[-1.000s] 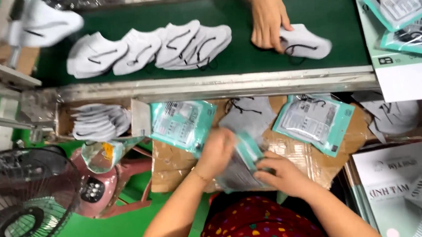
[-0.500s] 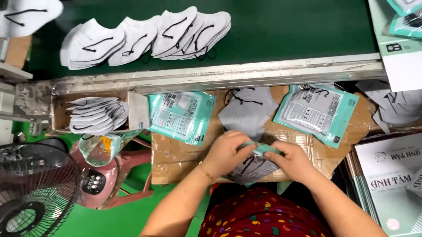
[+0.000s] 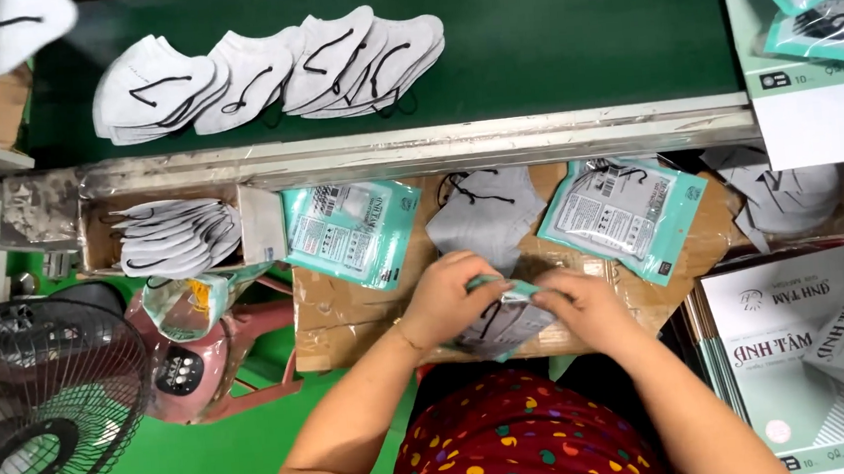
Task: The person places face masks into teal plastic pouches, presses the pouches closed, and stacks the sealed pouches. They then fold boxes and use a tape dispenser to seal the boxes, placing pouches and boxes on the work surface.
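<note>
Teal pouch (image 3: 504, 313), both hands' fingers clamped on it.
Left hand (image 3: 444, 298), right hand (image 3: 588, 309); flat teal packs at 11 (image 3: 352, 234) and 1 o'clock (image 3: 626, 216).

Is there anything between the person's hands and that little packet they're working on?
Nothing visible. The left hand and right hand both grip the teal-edged mask pouch directly, over the cardboard work surface. The loose grey mask and the two filled pouches lie farther back, apart from the hands.
</note>
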